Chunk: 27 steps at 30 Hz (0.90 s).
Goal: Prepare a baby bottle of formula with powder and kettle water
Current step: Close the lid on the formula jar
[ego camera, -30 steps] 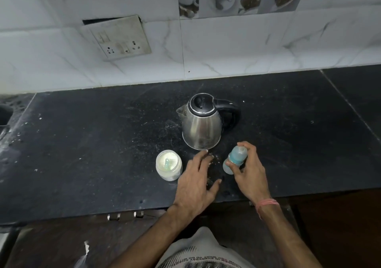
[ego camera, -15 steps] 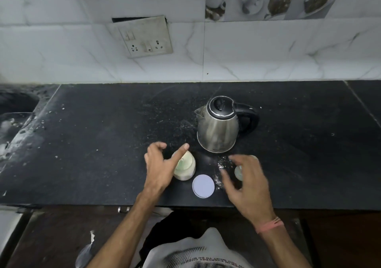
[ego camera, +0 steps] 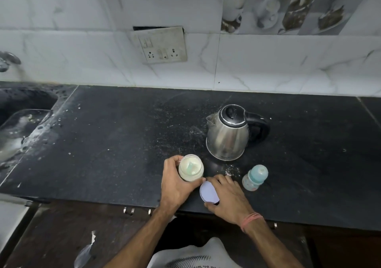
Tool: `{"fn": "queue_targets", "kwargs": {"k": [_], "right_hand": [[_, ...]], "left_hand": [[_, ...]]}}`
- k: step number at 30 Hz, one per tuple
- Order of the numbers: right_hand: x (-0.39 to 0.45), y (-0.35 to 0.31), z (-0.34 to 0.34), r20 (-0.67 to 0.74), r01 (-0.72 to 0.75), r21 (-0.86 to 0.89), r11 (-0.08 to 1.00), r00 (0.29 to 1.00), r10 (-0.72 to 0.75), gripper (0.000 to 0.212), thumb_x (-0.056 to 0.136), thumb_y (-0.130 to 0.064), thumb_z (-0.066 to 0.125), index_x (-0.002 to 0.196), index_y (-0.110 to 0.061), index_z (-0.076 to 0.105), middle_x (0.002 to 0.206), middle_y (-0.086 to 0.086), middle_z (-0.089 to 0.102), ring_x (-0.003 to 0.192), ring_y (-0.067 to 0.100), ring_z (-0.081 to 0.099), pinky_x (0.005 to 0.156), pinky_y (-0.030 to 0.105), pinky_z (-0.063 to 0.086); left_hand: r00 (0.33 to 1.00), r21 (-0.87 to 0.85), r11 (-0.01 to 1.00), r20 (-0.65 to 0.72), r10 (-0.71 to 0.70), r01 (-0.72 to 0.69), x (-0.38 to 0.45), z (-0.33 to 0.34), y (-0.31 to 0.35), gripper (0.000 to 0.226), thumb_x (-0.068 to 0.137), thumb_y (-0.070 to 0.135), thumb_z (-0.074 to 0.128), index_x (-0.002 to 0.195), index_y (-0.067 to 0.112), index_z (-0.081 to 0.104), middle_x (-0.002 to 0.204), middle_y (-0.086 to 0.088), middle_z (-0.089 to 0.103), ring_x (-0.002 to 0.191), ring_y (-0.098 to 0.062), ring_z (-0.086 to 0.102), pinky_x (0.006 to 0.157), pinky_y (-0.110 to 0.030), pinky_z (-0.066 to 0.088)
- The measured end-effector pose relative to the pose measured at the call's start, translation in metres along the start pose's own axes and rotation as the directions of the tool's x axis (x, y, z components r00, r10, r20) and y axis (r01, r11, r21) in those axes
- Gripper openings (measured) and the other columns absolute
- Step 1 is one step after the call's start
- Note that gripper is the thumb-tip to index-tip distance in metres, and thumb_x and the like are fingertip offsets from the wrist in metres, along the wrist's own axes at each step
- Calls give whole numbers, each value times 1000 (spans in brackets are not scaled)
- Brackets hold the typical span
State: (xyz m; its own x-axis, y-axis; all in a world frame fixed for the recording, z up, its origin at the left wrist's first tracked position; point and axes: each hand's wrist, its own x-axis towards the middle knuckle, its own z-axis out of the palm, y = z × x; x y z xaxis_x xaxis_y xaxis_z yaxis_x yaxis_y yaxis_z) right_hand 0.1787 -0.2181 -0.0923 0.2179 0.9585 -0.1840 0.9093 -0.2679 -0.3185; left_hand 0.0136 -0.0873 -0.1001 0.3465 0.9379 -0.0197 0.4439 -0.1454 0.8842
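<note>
Head view: left hand (ego camera: pixel 175 185) now wraps the open jar (ego camera: pixel 190 167), no longer hovering. Right hand (ego camera: pixel 228 197) has let go of the bottle (ego camera: pixel 255 177) and pinches the lid (ego camera: pixel 208 192) on the tabletop (ego camera: pixel 123 144). Bottle stands capped by the kettle (ego camera: pixel 228 135). Probably re-lidding; unsure.

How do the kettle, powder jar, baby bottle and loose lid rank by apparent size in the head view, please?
1. Kettle.
2. Powder jar and baby bottle look alike, so tied.
3. Loose lid.
</note>
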Motion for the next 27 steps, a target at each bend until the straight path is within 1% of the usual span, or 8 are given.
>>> {"fn": "queue_targets", "kwargs": {"k": [6, 9, 13, 16, 18, 22, 25, 27], "right_hand": [[3, 1, -21, -226, -75, 230, 970, 966, 128, 89, 77, -55, 72, 160, -42, 41, 130, -11, 43, 121, 16, 53, 100, 33, 53], [8, -12, -40, -398, -28, 402, 915, 895, 203, 69, 77, -45, 83, 139, -34, 55, 127, -13, 43, 113, 11, 57, 89, 31, 55], [19, -33, -58, -551, 63, 556, 829, 774, 311, 50, 78, -31, 91, 106, -23, 49, 126, -12, 46, 112, 0, 55, 83, 29, 51], [30, -45, -62, -471, 114, 579, 807, 855, 217, 42, 84, -38, 90, 94, -26, 51, 130, -16, 53, 121, -7, 55, 88, 24, 49], [40, -52, -59, -406, 143, 534, 833, 908, 104, 40, 84, -42, 89, 93, -27, 53, 131, -17, 55, 122, 1, 57, 95, 27, 49], [53, -58, -52, -334, 171, 319, 932, 941, -59, 48, 82, -51, 82, 121, -34, 60, 132, -19, 58, 119, 11, 52, 102, 32, 48], [56, -54, -50, -267, 224, 78, 971, 944, -196, 75, 91, -58, 70, 160, -41, 45, 140, -12, 58, 118, 17, 54, 102, 34, 52], [59, -51, -50, -241, 239, -1, 971, 943, -232, 78, 95, -61, 64, 166, -41, 38, 140, -9, 56, 116, 18, 56, 95, 34, 56]], "left_hand": [[999, -41, 998, -24, -42, 41, 1, 3, -2, 96, 50, 55, 108, 128, 35, 57, 130, 20, 58, 123, 11, 57, 103, -16, 49], [997, -60, 996, -40, -63, 61, -2, 6, -5, 94, 50, 55, 108, 126, 35, 56, 130, 19, 59, 124, 9, 59, 106, -23, 52], [998, -68, 997, -35, -50, 48, -1, 6, -3, 96, 50, 55, 111, 127, 36, 56, 130, 18, 61, 123, 3, 63, 104, -30, 56], [998, -92, 994, -28, -57, 54, -4, 3, -1, 94, 53, 57, 109, 128, 34, 58, 128, 20, 60, 119, 4, 65, 98, -26, 57], [997, -103, 993, -27, -65, 62, -6, 1, 0, 90, 54, 61, 104, 126, 33, 58, 126, 20, 60, 114, 4, 67, 94, -28, 59], [997, -68, 996, -39, -63, 60, -5, 3, -2, 73, 62, 58, 92, 120, 32, 57, 122, 15, 61, 108, -2, 67, 91, -46, 62], [998, -64, 997, -47, -51, 48, -3, 3, -2, 73, 62, 55, 94, 121, 34, 57, 123, 16, 62, 106, -1, 68, 90, -43, 63], [998, -66, 997, -46, -47, 44, -3, 3, -2, 75, 61, 58, 96, 121, 36, 57, 123, 17, 62, 105, -1, 70, 88, -42, 64]]}}
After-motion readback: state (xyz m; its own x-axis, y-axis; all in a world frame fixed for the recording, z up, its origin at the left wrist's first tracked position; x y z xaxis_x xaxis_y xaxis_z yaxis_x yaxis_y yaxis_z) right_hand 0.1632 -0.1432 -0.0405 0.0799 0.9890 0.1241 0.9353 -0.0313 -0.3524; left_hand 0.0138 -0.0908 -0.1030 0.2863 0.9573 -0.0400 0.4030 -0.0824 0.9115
